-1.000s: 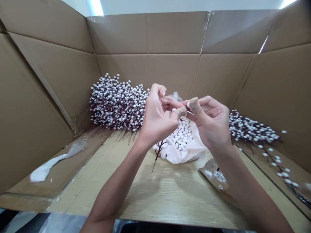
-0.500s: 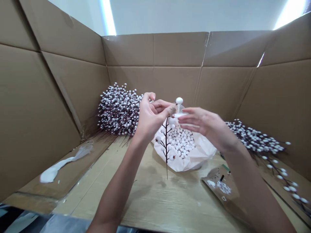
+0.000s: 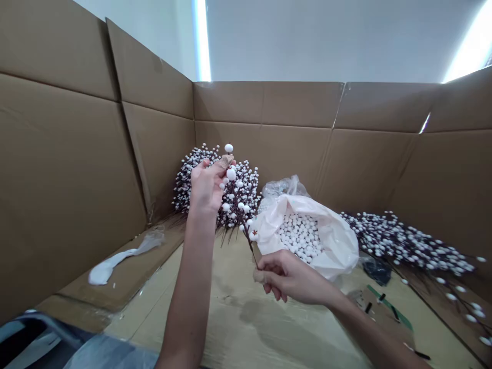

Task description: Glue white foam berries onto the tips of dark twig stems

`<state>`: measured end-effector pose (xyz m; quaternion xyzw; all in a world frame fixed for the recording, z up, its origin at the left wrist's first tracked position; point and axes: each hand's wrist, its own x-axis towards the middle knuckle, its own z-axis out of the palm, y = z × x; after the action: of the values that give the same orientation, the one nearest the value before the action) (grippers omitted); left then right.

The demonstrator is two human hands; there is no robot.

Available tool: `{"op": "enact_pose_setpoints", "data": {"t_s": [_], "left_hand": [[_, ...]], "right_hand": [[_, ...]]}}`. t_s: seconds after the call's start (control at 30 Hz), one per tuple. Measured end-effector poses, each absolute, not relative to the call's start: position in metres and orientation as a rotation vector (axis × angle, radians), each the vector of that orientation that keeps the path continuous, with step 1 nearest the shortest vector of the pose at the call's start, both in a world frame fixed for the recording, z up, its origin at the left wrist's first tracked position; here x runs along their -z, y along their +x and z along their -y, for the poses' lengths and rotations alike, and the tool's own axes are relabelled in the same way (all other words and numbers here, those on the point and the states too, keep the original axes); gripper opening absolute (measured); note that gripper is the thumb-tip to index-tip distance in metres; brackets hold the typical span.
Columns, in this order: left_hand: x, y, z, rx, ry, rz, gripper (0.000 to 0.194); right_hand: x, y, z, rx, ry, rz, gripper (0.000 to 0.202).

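A dark stem with white berries (image 3: 246,225) slants between my two hands. My left hand (image 3: 207,187) pinches its upper end, with one white berry showing above the fingertips. Lower down, my right hand (image 3: 282,277) has thumb and fingers closed on the bare end of the stem. Behind my right hand sits an open white bag (image 3: 342,246) holding many loose white berries (image 3: 302,237). A dense bunch of berry stems (image 3: 188,174) lies behind my left hand, which hides part of it.
More berry stems (image 3: 403,238) lie at the right. A white strip with clear plastic (image 3: 115,264) rests at the left. Cardboard walls (image 3: 300,105) stand around the table (image 3: 230,307). A brown piece with green and black items (image 3: 390,312) is at the lower right.
The stem has moved left and now tilts. My right hand has come down from beside the top berry and taken hold of the stem's lower end. The view has shifted.
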<state>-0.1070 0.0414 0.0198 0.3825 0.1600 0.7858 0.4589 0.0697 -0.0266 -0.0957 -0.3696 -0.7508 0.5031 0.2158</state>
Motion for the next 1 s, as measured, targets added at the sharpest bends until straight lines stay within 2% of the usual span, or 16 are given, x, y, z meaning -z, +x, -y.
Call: {"op": "enact_pose_setpoints", "data": {"t_s": [0.27,0.4,0.5,0.67,0.77,1.0], "left_hand": [[-0.014,-0.134,-0.050,-1.767,1.020,-0.389,0.012],[-0.012,-0.152,-0.050,-1.856,0.891,-0.415,0.008],[-0.012,-0.169,-0.047,-1.983,0.727,-0.396,0.002],[-0.012,-0.193,-0.040,-2.122,0.555,-0.359,0.003],[-0.013,-0.201,-0.035,-2.156,0.539,-0.344,0.004],[-0.017,-0.200,-0.025,-2.182,0.525,-0.304,0.005]], "right_hand": [[0.080,0.062,0.019,-1.434,-0.937,1.929,0.033],[0.060,0.059,-0.004,-1.337,-0.894,1.862,0.039],[0.041,0.051,-0.040,-1.271,-0.917,1.755,0.033],[0.015,0.022,-0.120,-1.201,-1.035,1.525,0.022],[0.015,0.001,-0.161,-1.192,-1.129,1.442,0.015],[0.044,-0.039,-0.197,-1.270,-1.248,1.315,0.030]]}}
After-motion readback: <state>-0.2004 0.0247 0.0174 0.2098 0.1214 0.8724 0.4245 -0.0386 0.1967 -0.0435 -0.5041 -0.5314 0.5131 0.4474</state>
